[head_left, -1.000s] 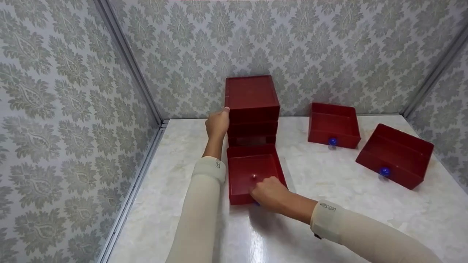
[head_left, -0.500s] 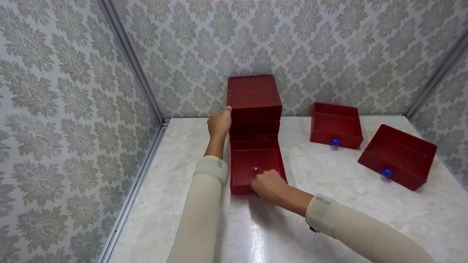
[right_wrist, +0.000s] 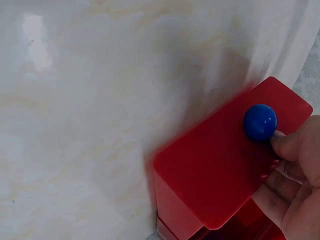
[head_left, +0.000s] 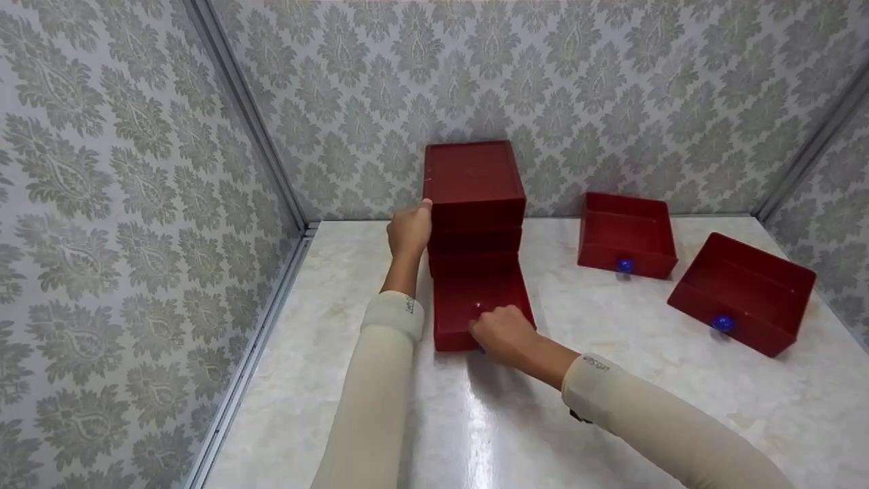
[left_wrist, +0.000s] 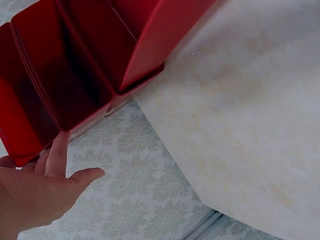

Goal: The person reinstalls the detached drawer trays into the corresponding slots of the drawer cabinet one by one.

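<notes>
In the head view, a red three-slot drawer cabinet [head_left: 474, 173] stands against the back wall. My left hand [head_left: 409, 234] rests on its left side; in the left wrist view the fingers [left_wrist: 59, 152] lie straight along that side and the thumb sticks out away from it. A red drawer [head_left: 453, 316] sits partly inside the lowest slot. My right hand [head_left: 504, 334] pinches its front wall, fingers over the top edge and thumb beside the blue round knob [right_wrist: 260, 122]. The two upper slots show as dark hollows in the left wrist view.
Two more red drawers lie on the marbled tabletop [head_left: 577, 380] to the right: one drawer [head_left: 626, 231] by the back wall, another drawer [head_left: 743, 292] turned at an angle nearer the right edge. Both have blue knobs. Patterned walls [head_left: 353, 109] enclose the back and sides.
My right hand has pushed the drawer away from me, deeper into the cabinet's bottom slot. The left hand stays against the cabinet's side, and the view has shifted slightly.
</notes>
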The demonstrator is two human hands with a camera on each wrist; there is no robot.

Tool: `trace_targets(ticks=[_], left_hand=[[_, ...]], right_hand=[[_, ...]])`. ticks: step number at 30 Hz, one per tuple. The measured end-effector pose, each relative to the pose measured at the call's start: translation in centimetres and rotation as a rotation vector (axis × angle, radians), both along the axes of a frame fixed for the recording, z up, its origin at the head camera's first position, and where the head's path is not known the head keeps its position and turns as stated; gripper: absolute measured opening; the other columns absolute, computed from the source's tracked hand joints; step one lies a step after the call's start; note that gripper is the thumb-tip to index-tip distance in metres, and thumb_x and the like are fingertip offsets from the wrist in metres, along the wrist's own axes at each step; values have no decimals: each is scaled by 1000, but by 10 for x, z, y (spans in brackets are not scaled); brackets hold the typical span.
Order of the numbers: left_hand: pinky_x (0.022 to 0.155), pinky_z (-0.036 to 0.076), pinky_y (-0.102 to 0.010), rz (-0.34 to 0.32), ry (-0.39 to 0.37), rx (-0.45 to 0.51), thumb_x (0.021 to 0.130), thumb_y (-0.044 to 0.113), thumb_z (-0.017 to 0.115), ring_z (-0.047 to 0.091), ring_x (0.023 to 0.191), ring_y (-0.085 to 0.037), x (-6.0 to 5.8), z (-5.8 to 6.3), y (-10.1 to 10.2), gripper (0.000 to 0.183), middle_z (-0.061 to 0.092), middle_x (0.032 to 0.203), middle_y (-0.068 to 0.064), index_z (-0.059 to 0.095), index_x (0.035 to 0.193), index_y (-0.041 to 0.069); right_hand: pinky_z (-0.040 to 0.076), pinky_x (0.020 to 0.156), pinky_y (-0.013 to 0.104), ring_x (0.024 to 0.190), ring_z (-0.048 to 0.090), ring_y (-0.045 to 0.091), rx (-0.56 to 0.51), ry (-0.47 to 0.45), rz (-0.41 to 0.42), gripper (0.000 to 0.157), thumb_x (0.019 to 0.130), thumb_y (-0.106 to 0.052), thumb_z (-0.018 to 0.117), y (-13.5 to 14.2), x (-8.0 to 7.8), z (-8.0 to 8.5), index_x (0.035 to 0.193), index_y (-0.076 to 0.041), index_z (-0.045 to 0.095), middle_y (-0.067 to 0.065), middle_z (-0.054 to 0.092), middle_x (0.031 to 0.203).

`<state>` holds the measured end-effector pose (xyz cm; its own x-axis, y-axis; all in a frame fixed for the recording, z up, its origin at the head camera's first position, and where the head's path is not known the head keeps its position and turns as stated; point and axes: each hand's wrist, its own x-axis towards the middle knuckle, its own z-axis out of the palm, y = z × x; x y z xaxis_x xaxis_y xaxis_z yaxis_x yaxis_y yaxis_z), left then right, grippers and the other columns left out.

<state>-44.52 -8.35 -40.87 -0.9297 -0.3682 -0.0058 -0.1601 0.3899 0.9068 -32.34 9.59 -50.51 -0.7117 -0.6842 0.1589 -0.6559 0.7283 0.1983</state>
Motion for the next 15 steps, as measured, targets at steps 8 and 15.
trace_targets(ticks=[8,15], left_hand=[[93,51,-47,-1,18,-5,101,50,48,68,106,-27,1,0,0,53,76,106,-10,63,68,13],[97,51,-50,-7,32,-19,102,49,48,67,114,-31,2,-1,-1,54,75,117,-10,64,71,8]], right_hand=[[48,45,42,49,55,23,-36,61,0,14,84,-8,75,0,-2,-10,75,-12,64,5,62,62],[58,59,35,80,70,22,-4,324,6,35,88,-24,73,-8,26,-21,120,-11,71,6,74,99]])
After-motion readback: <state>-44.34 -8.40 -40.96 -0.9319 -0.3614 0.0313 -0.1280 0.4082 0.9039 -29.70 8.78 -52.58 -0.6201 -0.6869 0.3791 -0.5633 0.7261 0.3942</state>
